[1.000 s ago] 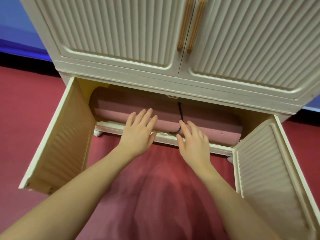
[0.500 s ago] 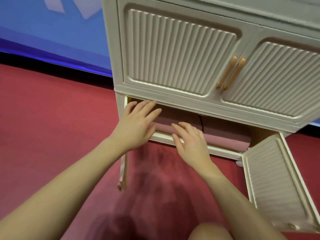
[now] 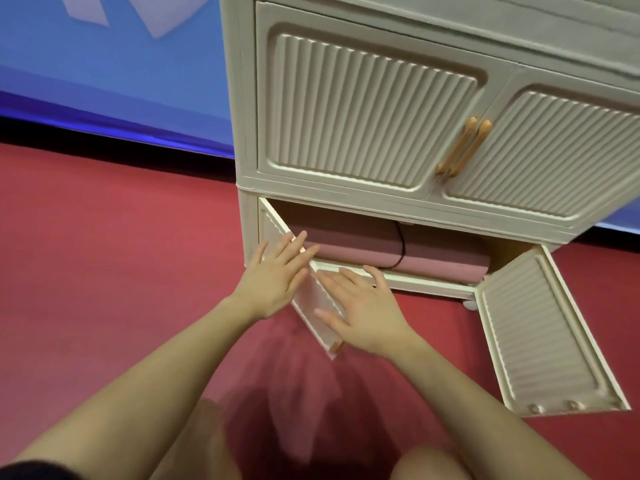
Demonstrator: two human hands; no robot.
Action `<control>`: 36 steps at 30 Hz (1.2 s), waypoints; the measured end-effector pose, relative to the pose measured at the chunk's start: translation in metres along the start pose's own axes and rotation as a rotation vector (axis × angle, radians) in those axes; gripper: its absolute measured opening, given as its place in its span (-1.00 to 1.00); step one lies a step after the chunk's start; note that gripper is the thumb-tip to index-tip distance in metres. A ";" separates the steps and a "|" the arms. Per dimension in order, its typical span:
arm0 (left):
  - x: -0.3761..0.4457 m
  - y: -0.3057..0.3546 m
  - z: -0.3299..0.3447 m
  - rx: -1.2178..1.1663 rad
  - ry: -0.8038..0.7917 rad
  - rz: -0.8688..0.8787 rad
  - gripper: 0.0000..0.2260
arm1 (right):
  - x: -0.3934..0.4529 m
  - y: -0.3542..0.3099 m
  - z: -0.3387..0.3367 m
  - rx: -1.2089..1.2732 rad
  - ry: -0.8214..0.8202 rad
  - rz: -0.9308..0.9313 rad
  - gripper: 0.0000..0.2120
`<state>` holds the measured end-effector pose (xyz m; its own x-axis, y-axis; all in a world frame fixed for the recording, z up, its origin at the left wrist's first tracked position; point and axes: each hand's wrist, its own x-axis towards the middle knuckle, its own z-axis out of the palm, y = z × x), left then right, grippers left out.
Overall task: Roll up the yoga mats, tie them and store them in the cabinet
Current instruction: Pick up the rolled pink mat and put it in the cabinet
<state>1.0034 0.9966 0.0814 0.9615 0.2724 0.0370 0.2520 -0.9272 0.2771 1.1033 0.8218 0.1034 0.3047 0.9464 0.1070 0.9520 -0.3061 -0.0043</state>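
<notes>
Both hands are flat, fingers straight and a little spread, gripping nothing. The left hand (image 3: 277,278) lies against the outer face of the left door (image 3: 311,306), fingertips at the door's upper edge; the right hand (image 3: 363,313) lies partly over the same door's free edge, fingers pointing toward 10 o'clock, and whether it presses the door or only hovers over it cannot be told.

A second ago both palms were on the mat (image 3: 398,258) with the left door swung wide; now the hands are off the mat and that door stands about half closed, so the storing looks done and the closing begun.

The mat lies rolled inside the lower compartment of the cabinet (image 3: 346,116), at 1 o'clock from the hands, with a dark tie (image 3: 505,244) round its middle. The right door (image 3: 540,334), at 3 o'clock, stands fully open and is likely next. The upper doors are closed. Red floor (image 3: 104,254) lies all around.
</notes>
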 end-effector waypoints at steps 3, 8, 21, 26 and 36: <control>0.019 0.004 0.013 0.010 0.051 0.004 -0.40 | 0.001 0.026 0.014 -0.142 0.086 0.066 -0.43; 0.056 0.012 0.029 0.181 0.282 0.017 -0.53 | 0.022 0.062 0.026 -0.300 0.252 0.188 -0.39; 0.091 0.004 0.033 0.316 0.184 0.071 -0.45 | 0.049 0.105 0.054 -0.130 0.091 0.251 -0.27; 0.091 0.025 0.025 0.198 0.221 0.022 -0.52 | 0.033 0.100 0.039 -0.038 0.151 0.325 -0.40; 0.113 0.145 0.002 0.037 0.343 0.207 -0.57 | -0.074 0.177 -0.027 -0.032 0.307 0.523 -0.54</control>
<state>1.1490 0.8922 0.1234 0.9012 0.1436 0.4088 0.0670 -0.9783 0.1961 1.2487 0.6943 0.1216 0.7052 0.5980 0.3809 0.6753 -0.7302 -0.1040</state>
